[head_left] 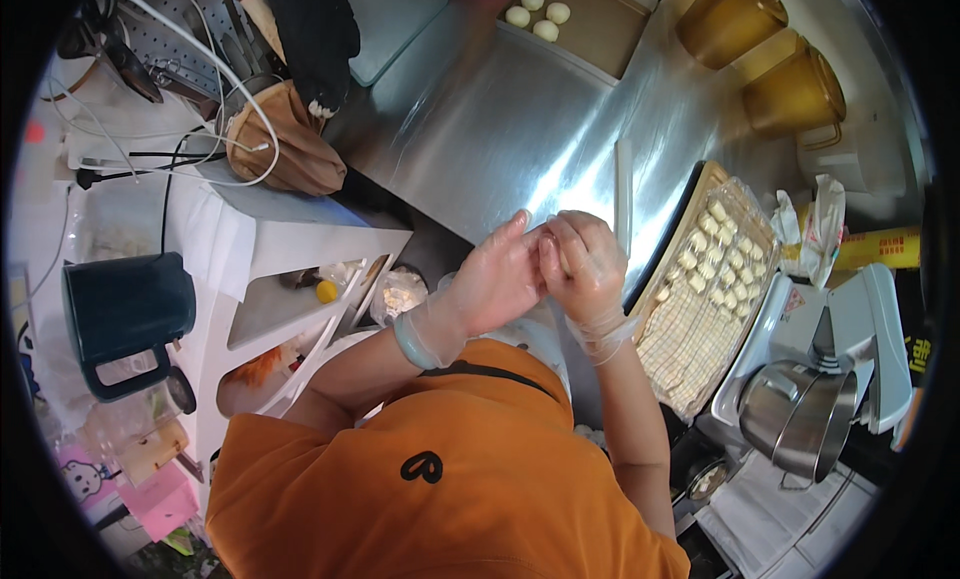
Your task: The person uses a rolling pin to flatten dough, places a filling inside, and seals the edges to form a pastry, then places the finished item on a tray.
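Observation:
Both my hands wear clear plastic gloves and meet in front of my body, above the near edge of the steel worktop [470, 129]. My left hand [495, 284] turns its bare palm upward with the thumb stretched out; its fingertips go out of sight beneath the other hand. Curled fingers close my right hand [585, 264] over the left fingertips, and whatever lies inside is hidden. A pale rolling pin [623, 194] rests just beyond the right hand. Several round dough balls [545, 30] sit in a shallow rectangular tray [600, 54] at the far side.
At right, a wooden board [665, 229] carries small dough pieces [725, 254] under clear film. Beside it stands a stand mixer [885, 349] with a steel bowl [800, 409]. Amber jugs [795, 89] line the back right. A white shelf unit [290, 244] and dark mug [130, 314] are left.

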Tool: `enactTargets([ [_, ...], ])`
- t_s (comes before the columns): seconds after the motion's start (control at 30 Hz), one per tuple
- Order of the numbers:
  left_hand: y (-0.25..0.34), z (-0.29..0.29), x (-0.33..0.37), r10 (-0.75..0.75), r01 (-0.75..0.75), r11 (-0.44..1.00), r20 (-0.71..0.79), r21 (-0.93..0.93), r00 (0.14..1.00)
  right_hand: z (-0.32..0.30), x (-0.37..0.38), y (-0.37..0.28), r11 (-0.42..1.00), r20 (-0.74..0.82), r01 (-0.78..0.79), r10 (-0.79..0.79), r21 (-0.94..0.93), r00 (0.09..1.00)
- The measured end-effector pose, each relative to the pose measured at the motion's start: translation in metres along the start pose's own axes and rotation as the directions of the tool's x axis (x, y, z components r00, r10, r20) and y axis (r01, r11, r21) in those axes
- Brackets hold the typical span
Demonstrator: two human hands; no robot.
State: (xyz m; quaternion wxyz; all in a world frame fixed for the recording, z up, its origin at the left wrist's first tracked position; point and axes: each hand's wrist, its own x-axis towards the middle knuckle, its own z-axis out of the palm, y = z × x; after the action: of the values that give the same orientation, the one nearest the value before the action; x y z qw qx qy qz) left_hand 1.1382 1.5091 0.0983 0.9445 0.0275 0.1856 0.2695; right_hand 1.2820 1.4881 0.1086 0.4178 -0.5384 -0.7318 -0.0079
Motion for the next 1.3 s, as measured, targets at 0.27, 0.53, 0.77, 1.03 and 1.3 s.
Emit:
enactTargets([
  [0.27, -0.010, 0.009, 0.048, 0.141, -0.150, 0.964, 0.053, 0.219, 0.989, -0.019, 0.019, 0.036, 0.929, 0.011, -0.289, 0.295, 0.233, 0.955],
  [0.53, 0.000, 0.019, 0.072, 0.160, -0.159, 0.987, -0.036, 0.007, 0.987, -0.046, 0.044, 0.053, 0.696, 0.187, -0.560, 0.539, 0.449, 0.821],
  [0.77, 0.017, 0.020, 0.082, 0.042, -0.042, 0.999, -0.019, 0.027, 0.999, -0.035, 0.055, 0.081, 0.988, 0.116, -0.046, 0.028, 0.148, 0.993],
  [1.03, 0.059, 0.021, 0.081, -0.075, 0.074, 0.997, 0.033, 0.005, 0.997, 0.013, 0.068, 0.080, 1.000, -0.023, -0.005, 0.004, -0.009, 1.000],
  [1.3, 0.085, 0.018, 0.081, 0.186, -0.187, 0.982, 0.019, 0.040, 0.982, 0.041, 0.114, 0.057, 0.990, 0.067, -0.141, 0.140, 0.012, 0.988],
])
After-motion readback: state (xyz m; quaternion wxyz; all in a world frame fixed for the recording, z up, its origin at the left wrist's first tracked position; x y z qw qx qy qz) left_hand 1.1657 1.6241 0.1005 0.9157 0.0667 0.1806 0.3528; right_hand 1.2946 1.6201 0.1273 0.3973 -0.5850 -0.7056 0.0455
